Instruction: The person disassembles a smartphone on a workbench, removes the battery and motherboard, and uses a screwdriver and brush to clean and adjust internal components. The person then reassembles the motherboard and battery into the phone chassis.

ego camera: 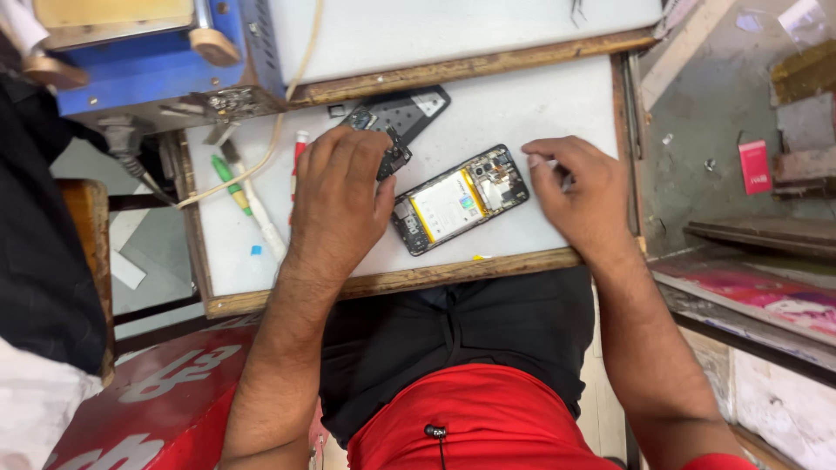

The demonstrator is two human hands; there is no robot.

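Left hand (341, 193) rests fingers curled on a black cover (402, 113); right hand (582, 196), at three o'clock of the opened phone (459, 199), pinches a small tool (564, 180).

Opened phone (459, 200), back removed, battery and board exposed, lies flat and diagonal at table centre; black back cover (409, 111) lies flat beyond it, partly under a hand.
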